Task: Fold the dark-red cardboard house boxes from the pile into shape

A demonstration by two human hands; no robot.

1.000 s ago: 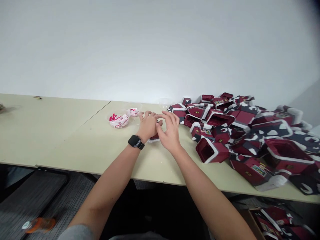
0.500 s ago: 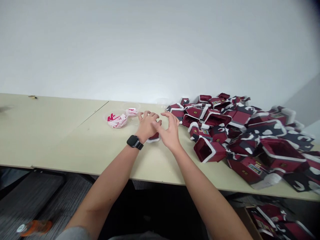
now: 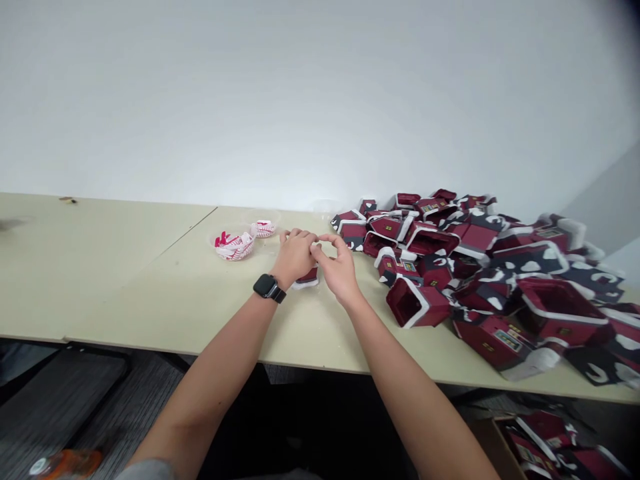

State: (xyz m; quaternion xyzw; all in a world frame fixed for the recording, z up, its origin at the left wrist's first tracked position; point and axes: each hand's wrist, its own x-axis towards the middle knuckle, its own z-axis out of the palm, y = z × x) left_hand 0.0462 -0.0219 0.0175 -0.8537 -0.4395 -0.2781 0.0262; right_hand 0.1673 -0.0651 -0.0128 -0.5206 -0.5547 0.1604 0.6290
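A plain white wall (image 3: 320, 100) fills the view, brightest in a soft glare just above the tables, and meets a grey side wall (image 3: 607, 200) at right. 2 pale laminate tables (image 3: 125, 267) stand end to end (their seam runs slantwise). Below lies grey carpet (image 3: 150, 417), with a dark panel (image 3: 60, 390) at left and a cardboard box (image 3: 487, 443) at right.

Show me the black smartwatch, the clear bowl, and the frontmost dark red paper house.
Black smartwatch (image 3: 269, 289), head view, on its face.
Clear bowl (image 3: 235, 260), head view, on its front rim.
Dark red paper house (image 3: 431, 307), head view, on its side wall.
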